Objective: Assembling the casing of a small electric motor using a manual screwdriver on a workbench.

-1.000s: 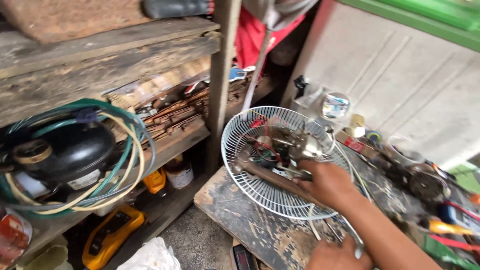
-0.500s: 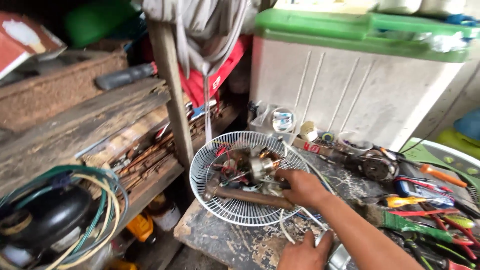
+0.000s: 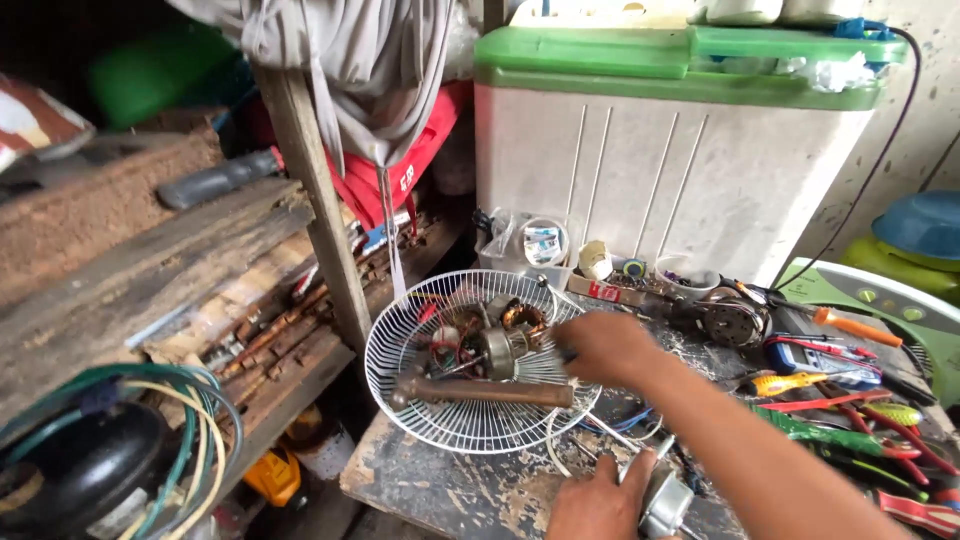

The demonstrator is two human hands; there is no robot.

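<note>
Head camera looks down on a cluttered bench [image 3: 450,490] with a white wire fan guard [image 3: 470,360] lying dish-up at its left end. Inside the guard sit a small fan motor [image 3: 495,350] with copper windings and a metal shaft, loose wires, and a brown wooden-handled tool [image 3: 480,392] laid across the lower half. The right hand [image 3: 600,345] reaches over the guard's right rim, its fingers [image 3: 560,345] curled at the motor; whether they actually grip it cannot be told. The left hand [image 3: 598,500] is at the bottom edge, fingers closed around a small grey metal part [image 3: 665,500] resting on the bench. To the right lie screwdrivers [image 3: 800,382] with orange and yellow handles, red and green pliers [image 3: 860,435] and a dark round motor [image 3: 735,322]. Behind stands a white chest with a green lid [image 3: 680,60].

Compared with half a second earlier, the view has swung a little to the right and up, so the black compressor [image 3: 85,470] with its wire loops sits lower in the left corner. The right hand is in much the same spot over the guard, and the left hand has come up onto the grey part.
</note>
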